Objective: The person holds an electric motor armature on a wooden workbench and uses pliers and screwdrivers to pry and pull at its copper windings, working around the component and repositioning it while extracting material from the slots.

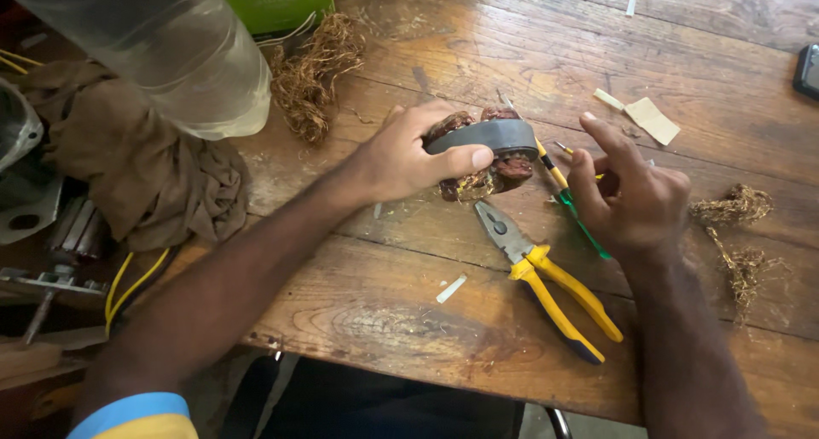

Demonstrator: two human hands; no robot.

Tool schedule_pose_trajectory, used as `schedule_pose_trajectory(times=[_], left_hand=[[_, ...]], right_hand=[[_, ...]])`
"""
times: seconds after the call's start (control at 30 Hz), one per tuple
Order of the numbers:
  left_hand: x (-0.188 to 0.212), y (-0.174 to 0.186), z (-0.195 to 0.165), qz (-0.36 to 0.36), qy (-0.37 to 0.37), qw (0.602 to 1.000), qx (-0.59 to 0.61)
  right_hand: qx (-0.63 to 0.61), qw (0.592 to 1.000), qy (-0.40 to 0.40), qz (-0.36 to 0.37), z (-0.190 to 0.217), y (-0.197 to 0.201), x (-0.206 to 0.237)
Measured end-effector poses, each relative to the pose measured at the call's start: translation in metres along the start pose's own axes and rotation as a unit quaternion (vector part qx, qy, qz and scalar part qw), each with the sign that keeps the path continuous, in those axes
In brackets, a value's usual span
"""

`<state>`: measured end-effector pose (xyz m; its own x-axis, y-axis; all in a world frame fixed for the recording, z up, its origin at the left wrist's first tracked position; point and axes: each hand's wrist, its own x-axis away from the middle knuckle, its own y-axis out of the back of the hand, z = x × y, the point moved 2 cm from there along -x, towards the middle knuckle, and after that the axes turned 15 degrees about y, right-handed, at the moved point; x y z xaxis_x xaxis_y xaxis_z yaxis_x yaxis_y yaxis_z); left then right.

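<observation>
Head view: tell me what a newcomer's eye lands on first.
At the centre, the left hand grips a wound coil with a grey band, its thumb across the band. The right hand is beside it with a finger raised. Yellow-handled pliers lie on the wooden table in front of them.

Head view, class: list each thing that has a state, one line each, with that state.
Grey-banded motor stator with copper windings: gripped, on edge.
Left hand: shut on stator.
Right hand: open, empty.
Yellow-handled steel pliers: jaws closed, lying flat.
Brown cloth: crumpled.
</observation>
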<state>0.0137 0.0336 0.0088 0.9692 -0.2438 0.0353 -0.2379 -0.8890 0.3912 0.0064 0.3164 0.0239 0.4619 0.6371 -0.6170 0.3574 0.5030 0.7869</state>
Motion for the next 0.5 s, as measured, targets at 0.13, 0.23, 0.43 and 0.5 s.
schedule_pose_trajectory(times=[0.13,0.23,0.43,0.5], left_hand=[[-0.0055,-0.0001,0.0066,0.001,0.030,0.998,-0.059],[-0.0064,0.0010,0.0092,0.009,0.037,0.997,-0.062],[-0.0031,0.0002,0.0072,0.002,0.056,0.997,-0.054],[-0.0018,-0.0006,0.0043,0.009,0.031,0.999,-0.028]], right_hand=[[-0.002,1.000,0.021,-0.005,-0.0001,-0.0003,-0.0008],[0.001,1.000,0.017,-0.005,0.0005,-0.0008,-0.0002],[-0.007,1.000,0.014,-0.003,0.0003,-0.0023,0.0010],[-0.006,1.000,0.020,0.001,-0.0007,-0.0029,0.0006]])
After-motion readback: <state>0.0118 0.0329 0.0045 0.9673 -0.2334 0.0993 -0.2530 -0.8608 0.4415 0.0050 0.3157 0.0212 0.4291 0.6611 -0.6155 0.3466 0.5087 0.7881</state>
